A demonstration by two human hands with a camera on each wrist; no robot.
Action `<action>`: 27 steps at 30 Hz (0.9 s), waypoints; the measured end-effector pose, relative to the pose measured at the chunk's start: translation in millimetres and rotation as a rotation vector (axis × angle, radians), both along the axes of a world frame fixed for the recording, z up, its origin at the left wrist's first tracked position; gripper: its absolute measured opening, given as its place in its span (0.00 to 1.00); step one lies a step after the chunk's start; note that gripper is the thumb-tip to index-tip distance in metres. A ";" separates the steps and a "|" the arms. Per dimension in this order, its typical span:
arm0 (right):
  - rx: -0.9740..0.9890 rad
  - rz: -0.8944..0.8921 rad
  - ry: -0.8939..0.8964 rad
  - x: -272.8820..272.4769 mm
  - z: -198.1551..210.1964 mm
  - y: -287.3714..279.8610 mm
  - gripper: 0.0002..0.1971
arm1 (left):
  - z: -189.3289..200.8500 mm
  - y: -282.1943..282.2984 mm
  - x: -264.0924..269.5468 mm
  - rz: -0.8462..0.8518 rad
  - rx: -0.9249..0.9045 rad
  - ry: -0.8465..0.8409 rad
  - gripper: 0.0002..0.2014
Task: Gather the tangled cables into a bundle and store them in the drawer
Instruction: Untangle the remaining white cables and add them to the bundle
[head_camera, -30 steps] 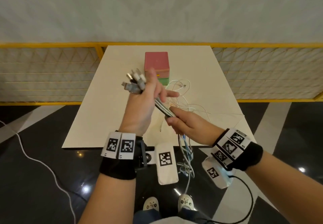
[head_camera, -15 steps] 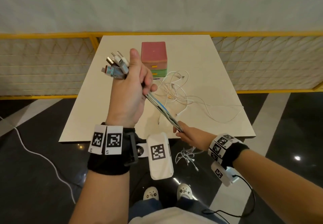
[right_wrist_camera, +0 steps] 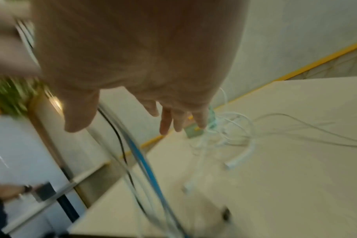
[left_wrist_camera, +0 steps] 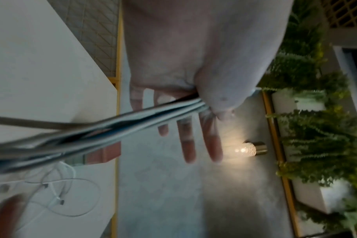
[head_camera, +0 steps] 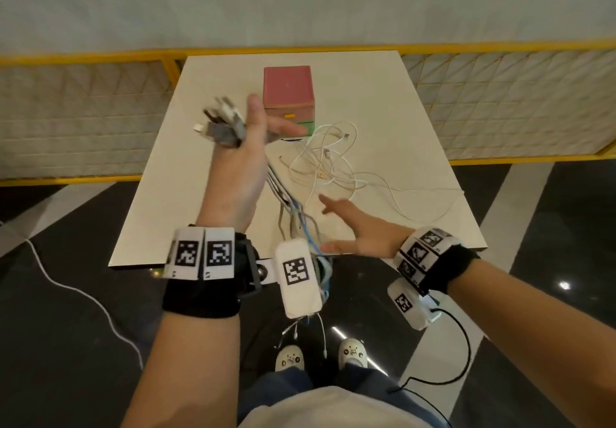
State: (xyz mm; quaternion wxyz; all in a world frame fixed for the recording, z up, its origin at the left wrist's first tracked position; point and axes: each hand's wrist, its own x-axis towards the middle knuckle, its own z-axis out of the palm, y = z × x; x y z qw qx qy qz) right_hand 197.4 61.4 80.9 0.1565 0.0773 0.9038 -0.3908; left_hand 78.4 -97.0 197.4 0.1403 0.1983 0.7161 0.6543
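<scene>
My left hand (head_camera: 266,124) is raised over the table's left side. Its thumb clamps the cable bundle (head_camera: 296,217) against the palm, fingers straight; the grey plug ends (head_camera: 221,120) stick out behind it. In the left wrist view the thumb (left_wrist_camera: 220,99) pins the cables (left_wrist_camera: 132,119). The bundle hangs slack past the table's front edge towards my shoes. My right hand (head_camera: 336,224) hovers beside it, fingers spread, holding nothing; in the right wrist view the right hand (right_wrist_camera: 124,125) is over the blue strand (right_wrist_camera: 145,161). The pink drawer box (head_camera: 288,90) stands at the back with loose white cables (head_camera: 333,160) in front.
The white table (head_camera: 416,127) has a yellow-framed mesh fence (head_camera: 83,110) behind and beside it. A white cord (head_camera: 83,294) lies on the dark floor at the left. My shoes (head_camera: 290,357) stand below the table's front edge.
My right hand slid down the bundle, let go of it and spread open. The bundle went from taut to slack. My left hand's fingers straightened, the thumb still clamping.
</scene>
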 end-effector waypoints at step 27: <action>-0.809 -0.128 0.289 -30.7 70.9 -23.9 0.11 | -12.0 33.6 -10.8 -0.298 0.223 -0.066 0.29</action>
